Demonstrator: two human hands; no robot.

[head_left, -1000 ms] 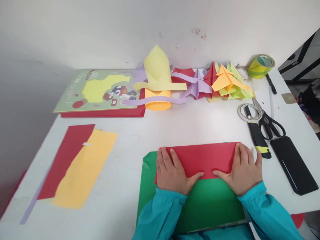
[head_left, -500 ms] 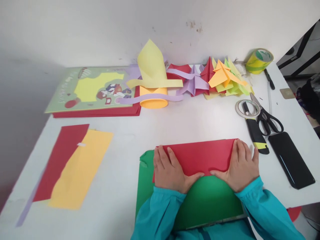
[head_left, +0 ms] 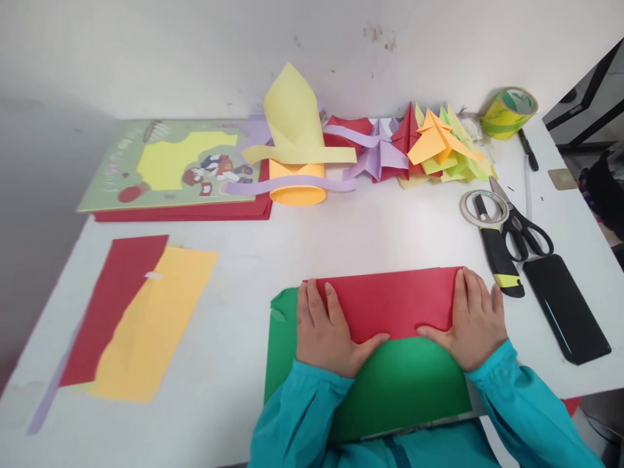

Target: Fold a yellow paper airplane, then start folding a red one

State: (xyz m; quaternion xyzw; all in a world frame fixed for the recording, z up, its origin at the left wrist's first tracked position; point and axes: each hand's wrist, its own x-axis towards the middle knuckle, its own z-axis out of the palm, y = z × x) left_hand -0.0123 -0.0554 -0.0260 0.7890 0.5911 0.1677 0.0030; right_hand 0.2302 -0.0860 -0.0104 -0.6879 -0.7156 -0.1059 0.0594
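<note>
- Both hands are flat on the folded red paper (head_left: pixel 390 302), which lies on a green sheet (head_left: pixel 414 383) at the near edge of the white table (head_left: pixel 380 234).
- The left hand (head_left: pixel 326 331) presses down on the red paper's left end, fingers spread and pointing away from the person, thumb stretched inward along the lower edge.
- The right hand (head_left: pixel 475 322) mirrors it on the right end, palm down, thumb reaching in toward the other thumb; nothing is gripped, both hands are just pressing.
- Teal sleeves (head_left: pixel 297 416) cover both forearms.
- The red paper's long fold runs side to side, its far edge just past the green sheet's top edge.
- Off to the left lie a loose red strip (head_left: pixel 112 305) and a yellow-orange sheet (head_left: pixel 156 325), overlapping.
- Far left at the back, a picture book (head_left: pixel 170 166) sits on a stack of red paper.
- Against the wall stands a pale yellow paper cone (head_left: pixel 292 120) over an orange paper cylinder (head_left: pixel 296 185), with lilac strips curling around.
- Beside it sits a row of folded paper shapes (head_left: pixel 429 146) in red, lilac, orange and green.
- On the right: a roll of yellow-green tape (head_left: pixel 509 112), scissors (head_left: pixel 519 224), a utility knife (head_left: pixel 500 257) lying across a clear tape ring, and a black phone (head_left: pixel 565 305).
</note>
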